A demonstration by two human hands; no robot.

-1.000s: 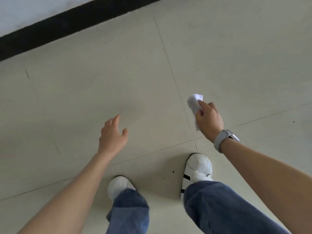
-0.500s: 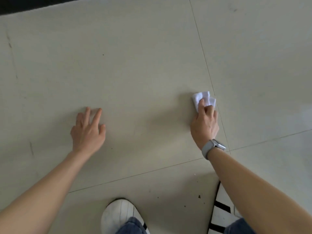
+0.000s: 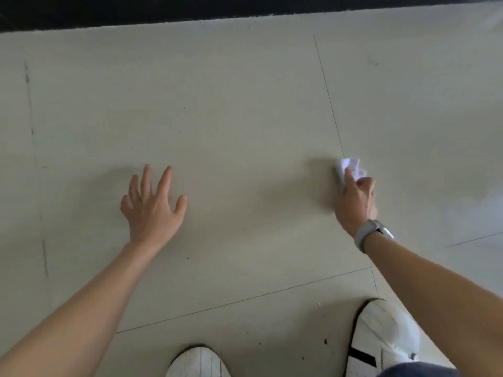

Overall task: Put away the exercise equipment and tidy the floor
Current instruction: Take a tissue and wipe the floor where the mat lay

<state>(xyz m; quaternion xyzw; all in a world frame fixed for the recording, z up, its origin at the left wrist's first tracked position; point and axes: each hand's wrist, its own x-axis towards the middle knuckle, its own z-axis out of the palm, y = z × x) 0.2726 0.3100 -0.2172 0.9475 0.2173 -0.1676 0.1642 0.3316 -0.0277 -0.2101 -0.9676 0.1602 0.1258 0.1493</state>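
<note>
A crumpled white tissue (image 3: 349,167) is pinched in my right hand (image 3: 355,202), low over the pale tiled floor (image 3: 231,118) beside a grout line; whether it touches the tile I cannot tell. A grey watch sits on that wrist. My left hand (image 3: 152,205) is spread with straight fingers above or on the floor to the left and holds nothing. No exercise equipment is in view.
A black skirting strip (image 3: 245,9) runs along the top edge. My two white shoes (image 3: 381,338) stand at the bottom, with dark specks (image 3: 325,341) on the tile near them. Dark scuff marks (image 3: 45,257) streak the floor at the left.
The view has dropped closer to the floor. Both hands have reached down and forward, the left spreading its fingers, the right still pinching the tissue.
</note>
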